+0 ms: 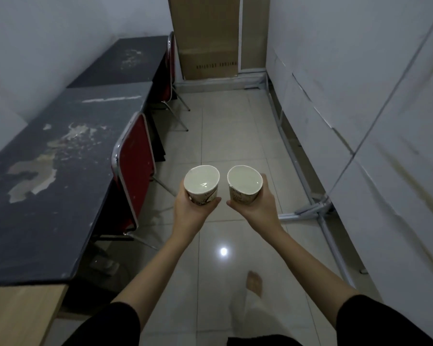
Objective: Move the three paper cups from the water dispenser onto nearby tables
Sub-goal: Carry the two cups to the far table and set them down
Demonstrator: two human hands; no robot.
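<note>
I hold two printed paper cups side by side over the tiled floor, both upright with liquid inside. My left hand (191, 211) grips the left cup (202, 183) from below and behind. My right hand (256, 208) grips the right cup (244, 184) the same way. The cups are a little apart, rims nearly level. A worn dark table (60, 156) stands to my left along the wall, with a second dark table (125, 61) beyond it. No water dispenser and no third cup are in view.
Two red folding chairs (135, 168) (170, 68) are pushed against the tables. A tall cardboard box (208, 36) leans at the far end. White panels on a metal frame (318, 211) line the right side. A light wooden surface (18, 313) sits at the lower left. My bare foot (255, 283) is on the floor.
</note>
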